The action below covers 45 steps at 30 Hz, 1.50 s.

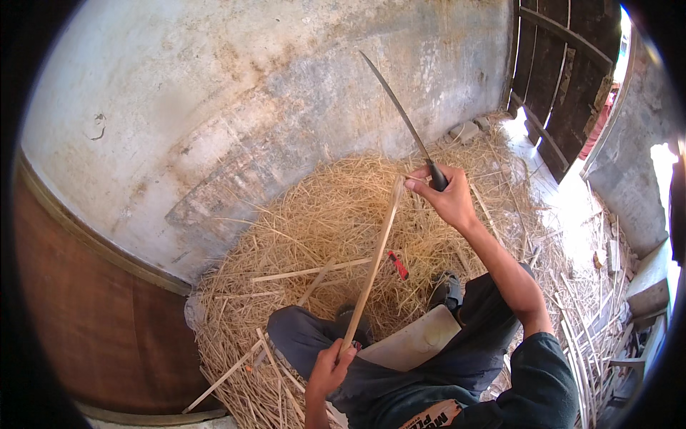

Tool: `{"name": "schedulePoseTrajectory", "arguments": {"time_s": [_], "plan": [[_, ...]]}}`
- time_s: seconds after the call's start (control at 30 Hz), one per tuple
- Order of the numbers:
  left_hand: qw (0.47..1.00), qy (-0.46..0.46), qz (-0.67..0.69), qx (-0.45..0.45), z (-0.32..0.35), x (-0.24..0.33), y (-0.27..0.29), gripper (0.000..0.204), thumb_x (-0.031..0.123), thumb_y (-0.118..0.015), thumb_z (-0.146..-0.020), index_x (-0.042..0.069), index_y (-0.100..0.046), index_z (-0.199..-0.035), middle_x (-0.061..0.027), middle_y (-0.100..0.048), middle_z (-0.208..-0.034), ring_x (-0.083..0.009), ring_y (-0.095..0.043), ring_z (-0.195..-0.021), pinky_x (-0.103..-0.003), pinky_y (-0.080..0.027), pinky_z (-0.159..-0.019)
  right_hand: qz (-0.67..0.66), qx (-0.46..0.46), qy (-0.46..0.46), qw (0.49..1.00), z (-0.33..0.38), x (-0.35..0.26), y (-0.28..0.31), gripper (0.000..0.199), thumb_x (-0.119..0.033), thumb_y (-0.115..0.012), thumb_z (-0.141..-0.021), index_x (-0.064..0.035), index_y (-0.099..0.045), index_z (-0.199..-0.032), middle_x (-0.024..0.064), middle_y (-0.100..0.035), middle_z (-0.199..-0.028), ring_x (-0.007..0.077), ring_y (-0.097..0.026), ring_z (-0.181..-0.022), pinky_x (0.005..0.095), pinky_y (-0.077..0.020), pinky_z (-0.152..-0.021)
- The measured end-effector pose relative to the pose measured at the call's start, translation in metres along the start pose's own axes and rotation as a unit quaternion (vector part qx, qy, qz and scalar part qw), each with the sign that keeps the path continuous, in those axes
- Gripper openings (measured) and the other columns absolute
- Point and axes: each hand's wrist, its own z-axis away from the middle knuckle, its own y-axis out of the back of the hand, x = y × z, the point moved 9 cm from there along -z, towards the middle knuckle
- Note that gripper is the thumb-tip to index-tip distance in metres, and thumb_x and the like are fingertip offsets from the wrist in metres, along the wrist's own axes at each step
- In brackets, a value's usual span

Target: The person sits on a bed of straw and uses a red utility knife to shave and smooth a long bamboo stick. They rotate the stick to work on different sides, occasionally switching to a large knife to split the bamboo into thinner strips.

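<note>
Wall (236, 93): A weathered, stained plaster face is seen across the upper half of the view; its foot is met by the straw heap.
Wooden gate (564, 79): Dark planks with cross-bracing are set at the upper right, with bright daylight visible beyond.
Brown panel (86, 307): A curved reddish-brown board is seen at the lower left, just beside the straw.
Straw heap (321, 214): Dry yellow straw is spread over the floor between the wall and the seated person's legs; loose split strips are scattered on it.
Legs (457, 336): Dark trousers are worn; the knees are bent, and the feet rest on the straw.
Pale board (414, 339): A flat, light-coloured piece is laid across the lap, touching the trousers.
Bamboo strip (373, 268): A long, thin, pale strip is held slanted, its lower end in the left hand and its upper end reaching the right hand, just beside the blade's handle.
Knife (396, 100): A long, narrow, slightly curved blade is pointed up and to the left, in front of the wall; its dark handle is enclosed by the right hand.
Right hand (446, 196): The grip is closed around the knife handle, raised above the straw.
Left hand (330, 368): The grip is closed around the lower end of the bamboo strip, near the lap.
Red object (398, 264): A small red item is seen lying on the straw, near the strip's middle; its kind cannot be told.
</note>
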Motion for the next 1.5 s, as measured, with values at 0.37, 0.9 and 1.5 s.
{"name": "schedulePoseTrajectory", "arguments": {"time_s": [0.37,0.9,1.5], "plan": [[0.988,-0.095,-0.117,-0.023,-0.036,0.068,-0.016,0.049,0.03,-0.083,-0.094,0.001,-0.059,-0.123,-0.0066,-0.068,-0.075,-0.0144,-0.066,-0.064,-0.031,-0.052,-0.061,0.0,0.054,0.032,0.998,0.022,-0.018,0.001,0.023,-0.019,-0.084,-0.087,0.0001,-0.078,-0.097,0.0015,-0.061,-0.074,0.0074,-0.045,-0.062,0.0288,-0.0365,-0.057],[0.955,-0.223,-0.016,0.196,-0.098,0.157,-0.049,0.037,0.028,-0.072,-0.102,0.0,-0.061,-0.123,-0.0051,-0.067,-0.082,-0.0112,-0.059,-0.064,-0.03,-0.046,-0.057,-0.051,0.034,-0.034,0.998,0.042,-0.008,-0.019,0.027,-0.027,-0.083,-0.09,-0.0013,-0.075,-0.096,-0.0063,-0.046,-0.062,0.0064,-0.041,-0.058,0.0283,-0.0317,-0.053],[0.951,-0.222,0.033,0.213,-0.108,0.172,-0.034,0.026,0.027,-0.062,-0.108,0.002,-0.056,-0.104,-0.0067,-0.057,-0.065,-0.0152,-0.053,-0.056,-0.037,-0.042,-0.054,-0.117,-0.11,-0.04,0.986,0.067,-0.036,-0.045,0.024,-0.023,-0.073,-0.1,0.0009,-0.07,-0.1,-0.0029,-0.058,-0.071,0.0065,-0.05,-0.067,0.0276,-0.0408,-0.062]]}}
